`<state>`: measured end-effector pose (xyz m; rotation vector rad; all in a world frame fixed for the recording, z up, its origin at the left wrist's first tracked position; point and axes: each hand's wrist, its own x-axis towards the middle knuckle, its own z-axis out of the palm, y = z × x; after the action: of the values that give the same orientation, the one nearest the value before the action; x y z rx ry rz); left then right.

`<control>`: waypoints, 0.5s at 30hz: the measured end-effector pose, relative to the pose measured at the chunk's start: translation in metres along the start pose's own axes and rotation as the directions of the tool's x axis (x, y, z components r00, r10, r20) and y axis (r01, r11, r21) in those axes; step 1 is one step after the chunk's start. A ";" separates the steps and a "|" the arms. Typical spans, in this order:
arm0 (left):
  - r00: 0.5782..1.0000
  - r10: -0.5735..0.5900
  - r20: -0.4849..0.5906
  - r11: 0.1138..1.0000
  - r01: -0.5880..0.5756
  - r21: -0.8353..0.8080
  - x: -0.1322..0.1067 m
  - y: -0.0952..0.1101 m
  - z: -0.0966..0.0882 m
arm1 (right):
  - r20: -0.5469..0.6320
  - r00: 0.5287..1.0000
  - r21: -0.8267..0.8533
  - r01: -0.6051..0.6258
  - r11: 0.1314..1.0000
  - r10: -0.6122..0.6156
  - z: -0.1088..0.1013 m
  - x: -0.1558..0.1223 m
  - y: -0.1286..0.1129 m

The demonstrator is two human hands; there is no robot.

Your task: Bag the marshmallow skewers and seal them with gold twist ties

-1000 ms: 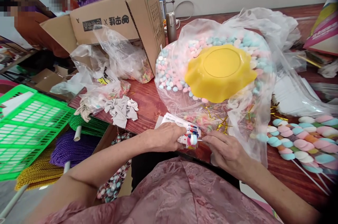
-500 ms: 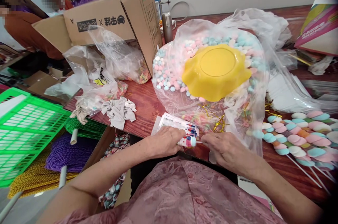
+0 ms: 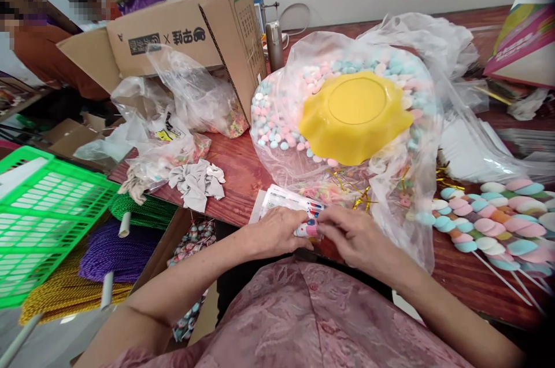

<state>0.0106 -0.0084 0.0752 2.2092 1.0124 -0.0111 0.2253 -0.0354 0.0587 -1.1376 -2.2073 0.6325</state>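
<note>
A small printed sleeve [image 3: 310,228] with a candy-coloured end sits at the near edge of the wooden table [image 3: 238,174], right in front of the person's body. The left hand [image 3: 280,232] is closed around its body from the left. The right hand [image 3: 351,238] meets it from the other side, fingertips pinched on its end, so both hands grip the same piece. Just behind the left hand lies a flat stack of more printed sleeves [image 3: 281,200], and a few gold twist ties [image 3: 362,200] lie near the right hand. Beyond these, a big clear bag [image 3: 277,119] is heaped with loose pink, blue and white candies, with a yellow bowl [image 3: 353,116] upside down on top. To the right lies a row of candy skewers [image 3: 489,220], already threaded on sticks but bare of any sleeve. So little looks wrapped so far and much loose stock remains.
</note>
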 end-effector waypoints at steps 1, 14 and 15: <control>1.000 0.006 -0.018 0.996 -0.008 -0.094 -0.001 0.000 -0.003 | -0.049 0.999 0.051 0.005 0.999 -0.002 -0.006 0.000 0.002; 0.981 -0.196 -0.015 0.452 0.077 -0.889 0.007 0.003 0.004 | -0.190 0.980 0.018 0.064 0.998 -0.059 -0.024 -0.002 0.002; 0.975 -0.215 -0.063 0.449 0.041 -0.893 0.007 0.004 0.006 | -0.189 0.978 -0.005 0.087 0.996 -0.087 -0.021 0.000 0.000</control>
<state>0.0196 -0.0087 0.0707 1.1379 0.9485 0.5425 0.2394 -0.0326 0.0737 -1.0477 -2.0798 0.4710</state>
